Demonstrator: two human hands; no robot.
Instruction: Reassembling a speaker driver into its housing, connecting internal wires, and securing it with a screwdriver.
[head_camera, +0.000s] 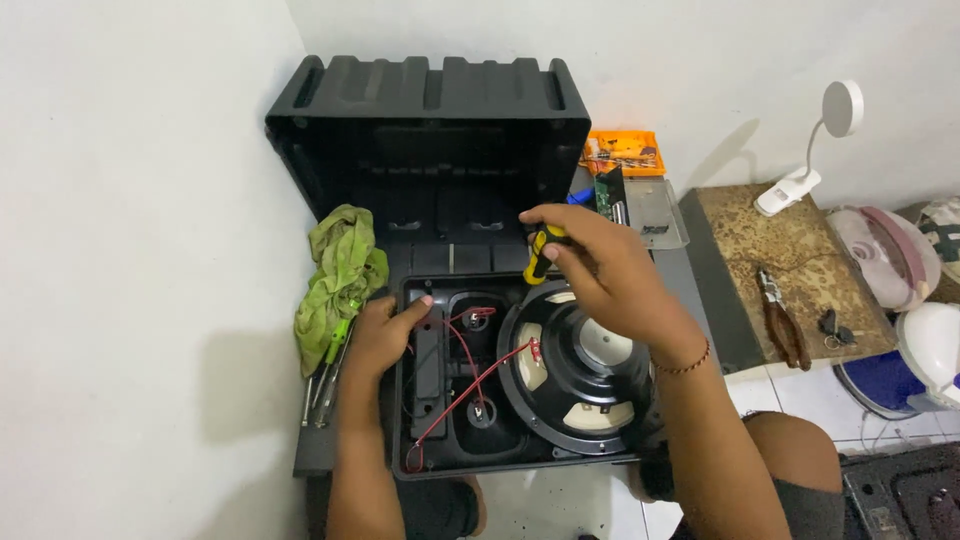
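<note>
A black plastic speaker front panel (425, 465) lies flat before me, back side up. A large round speaker driver (585, 375) is set in its right half, and red wires (470, 385) run across the panel. My right hand (600, 265) is closed around a yellow and black screwdriver handle (540, 250), held upright at the driver's upper left rim. My left hand (385, 335) rests on the panel's upper left corner, fingers pressing its edge. Behind stands the hollow black speaker cabinet (430, 130), open toward me.
A green rag (340, 270) and several screwdrivers (325, 385) lie at the left. At the back are an orange parts tray (622, 152) and a metal plate (655, 210). On a low table to the right lie pliers (783, 320), keys (835, 328) and a white clip lamp (815, 150).
</note>
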